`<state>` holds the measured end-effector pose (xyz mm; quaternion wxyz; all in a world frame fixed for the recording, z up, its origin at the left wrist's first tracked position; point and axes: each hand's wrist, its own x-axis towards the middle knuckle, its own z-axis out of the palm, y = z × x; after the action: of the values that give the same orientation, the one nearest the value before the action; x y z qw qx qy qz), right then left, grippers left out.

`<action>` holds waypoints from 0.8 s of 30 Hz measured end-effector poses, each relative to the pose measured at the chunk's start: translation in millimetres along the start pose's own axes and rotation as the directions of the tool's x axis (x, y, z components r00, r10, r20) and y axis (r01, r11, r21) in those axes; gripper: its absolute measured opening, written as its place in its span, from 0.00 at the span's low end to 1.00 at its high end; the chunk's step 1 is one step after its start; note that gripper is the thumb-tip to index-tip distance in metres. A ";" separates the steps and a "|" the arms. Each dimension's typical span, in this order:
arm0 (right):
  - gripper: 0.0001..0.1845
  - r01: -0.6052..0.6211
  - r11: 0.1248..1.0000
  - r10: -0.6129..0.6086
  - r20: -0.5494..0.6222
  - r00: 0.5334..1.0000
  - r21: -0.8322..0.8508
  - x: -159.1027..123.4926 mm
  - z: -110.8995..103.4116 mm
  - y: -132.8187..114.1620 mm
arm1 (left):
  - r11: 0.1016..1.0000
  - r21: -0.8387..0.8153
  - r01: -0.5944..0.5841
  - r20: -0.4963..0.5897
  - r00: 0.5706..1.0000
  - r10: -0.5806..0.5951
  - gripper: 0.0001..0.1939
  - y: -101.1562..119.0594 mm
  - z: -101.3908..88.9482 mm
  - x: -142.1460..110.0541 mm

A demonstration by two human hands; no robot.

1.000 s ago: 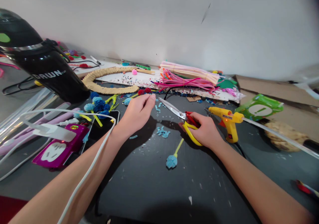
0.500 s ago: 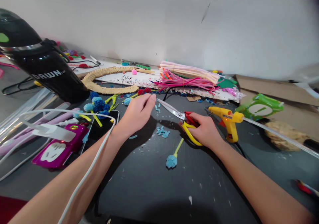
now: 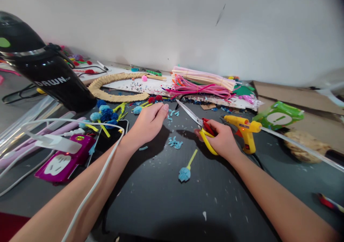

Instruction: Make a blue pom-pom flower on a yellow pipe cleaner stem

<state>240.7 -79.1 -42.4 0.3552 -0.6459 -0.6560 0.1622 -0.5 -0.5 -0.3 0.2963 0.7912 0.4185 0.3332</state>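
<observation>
Dark table [image 3: 161,206], paint-flecked, against pale wall [image 3: 150,27]. Right hand [image 3: 221,140] clamped on scissors [image 3: 188,111]; left hand's [image 3: 150,122] fingertips together, contents unclear.

Craft workspace, glue gun [image 3: 245,127], pipe cleaners [image 3: 201,88]

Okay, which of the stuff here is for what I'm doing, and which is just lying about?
Seems part of the job:
- scissors, in your right hand
- blue snippets
- blue flower on its yellow-green stem
- glue gun, probably; its light is on

Seems just lying about:
- black bottle
- green packet
- purple power socket, though something's plugged in
</observation>
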 end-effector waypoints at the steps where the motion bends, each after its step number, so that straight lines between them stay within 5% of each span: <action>1: 0.16 -0.006 1.000 0.006 -0.004 1.000 0.011 0.2 -0.2 -0.4 | 1.000 0.007 -0.004 0.028 1.000 0.004 0.20 -0.4 0.2 -0.1; 7: 0.14 0.002 1.000 -0.002 0.020 1.000 0.001 -0.5 -0.1 1.7 | 0.995 0.095 -0.022 0.209 0.978 0.002 0.20 -2.8 1.5 -0.6; 14: 0.15 0.006 1.000 -0.006 0.020 1.000 0.003 -1.0 0.5 1.9 | 0.992 0.115 -0.055 0.450 0.893 -0.003 0.20 -10.3 2.3 -5.8; 19: 0.15 -0.006 1.000 0.005 0.021 1.000 0.020 -0.9 0.2 1.1 | 0.982 0.174 -0.074 0.412 0.911 -0.005 0.22 -13.8 4.8 -6.2; 24: 0.15 -0.016 0.999 0.016 0.015 1.000 0.041 -1.1 0.7 1.0 | 0.957 0.282 -0.067 0.183 0.983 0.015 0.14 -18.0 4.6 0.3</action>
<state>240.9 -79.9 -43.8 0.3622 -0.6426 -0.6499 0.1830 -5.2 7.4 -16.5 0.2081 0.8609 0.4177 0.2028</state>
